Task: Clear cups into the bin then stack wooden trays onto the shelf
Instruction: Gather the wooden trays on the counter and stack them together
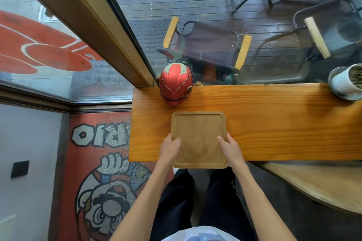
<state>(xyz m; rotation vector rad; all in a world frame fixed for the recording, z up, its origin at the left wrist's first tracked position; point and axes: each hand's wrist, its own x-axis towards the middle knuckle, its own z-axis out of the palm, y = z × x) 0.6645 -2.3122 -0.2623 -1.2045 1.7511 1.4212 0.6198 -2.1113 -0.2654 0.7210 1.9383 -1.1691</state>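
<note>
Both hands gripped the empty wooden tray at the counter's near edge.

The wooden tray (198, 139) lay flat on the wooden counter (274, 123), its near end overhanging the edge toward the person, probably to let fingers slip beneath. The left hand (169, 147) and right hand (231, 147) each clamped a side rim, thumbs pressed on the tray's inner face, the other fingers curled down out of sight under the edges. No cups stood on it, so the clearing step looked finished and lifting seemed next. A red helmet (176, 84) sat just beyond the tray, apart from it; a white plant pot (341, 84) stood well off at the counter's far right. Neither bin nor shelf was visible.
</note>
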